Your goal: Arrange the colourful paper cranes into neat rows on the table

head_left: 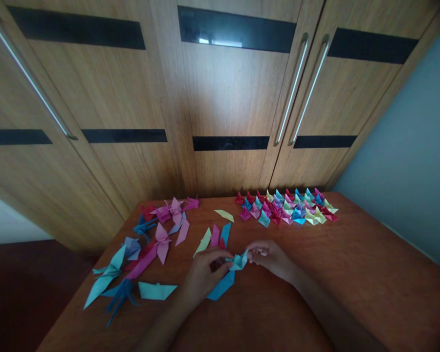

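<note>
Left hand [206,270] and right hand [272,258] pinch a mint paper boat [238,262] — one per end. Colourful folded papers [286,207] stand far right.

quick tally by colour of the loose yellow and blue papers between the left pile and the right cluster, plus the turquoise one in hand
yellow papers: 2
blue papers: 2
held turquoise paper: 1
total: 5

- Light-green origami piece [238,262]: matt, creased paper.
- Cabinet doors [234,93]: smooth wood grain, satin sheen.
- Dark inset strip [238,28]: glossy, reflective.
- 3 bar handles [292,90]: smooth metal.
- Tabletop [352,274]: smooth, wood-look.
</note>
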### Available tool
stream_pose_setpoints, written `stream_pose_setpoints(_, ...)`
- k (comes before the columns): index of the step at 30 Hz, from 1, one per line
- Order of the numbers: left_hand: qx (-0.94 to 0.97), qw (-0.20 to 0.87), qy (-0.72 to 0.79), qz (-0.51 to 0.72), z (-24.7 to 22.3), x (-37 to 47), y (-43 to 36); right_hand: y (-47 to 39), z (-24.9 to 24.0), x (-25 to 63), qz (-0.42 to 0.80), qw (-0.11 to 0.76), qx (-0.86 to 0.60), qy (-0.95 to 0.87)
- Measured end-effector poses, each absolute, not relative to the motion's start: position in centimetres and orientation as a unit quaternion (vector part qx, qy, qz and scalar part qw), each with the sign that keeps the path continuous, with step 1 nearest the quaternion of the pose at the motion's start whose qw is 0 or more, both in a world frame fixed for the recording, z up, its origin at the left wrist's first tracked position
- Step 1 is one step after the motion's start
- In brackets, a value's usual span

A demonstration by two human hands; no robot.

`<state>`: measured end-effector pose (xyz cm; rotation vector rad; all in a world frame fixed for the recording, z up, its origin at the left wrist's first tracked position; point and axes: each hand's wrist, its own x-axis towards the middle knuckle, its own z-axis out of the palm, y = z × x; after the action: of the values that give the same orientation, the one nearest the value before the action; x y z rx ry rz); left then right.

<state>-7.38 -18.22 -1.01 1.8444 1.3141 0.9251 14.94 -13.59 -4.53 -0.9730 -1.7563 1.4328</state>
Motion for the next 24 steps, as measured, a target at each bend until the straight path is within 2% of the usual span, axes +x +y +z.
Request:
stream_pose_setpoints(15, 0.630, 0.519, 0.437, 0.377, -1.6, -7.5, -18.6, -13.3, -4.0, 15.6, 0.601, 0.318, -0.371, -0.633)
stream_pose_setpoints(20, 0.657, 0.478, 0.432, 0.393, -1.7, -7.3, -18.3, -13.1, -4.2, 15.8, 0.579, 0.301, -0.379, -0.656)
stream_pose_setpoints(22, 0.687, 0.438, 0.429, 0.389, -1.3, -7.2, -18.2, -12.7, -4.2, 16.2, 0.523, 0.293, -0.408, -0.689)
stream_pose_setpoints(24, 0.718, 0.388, 0.433, 0.382, -0.8, -6.9, -17.9, -12.3, -4.3, 16.8, 0.412, 0.276, -0.455, -0.739)
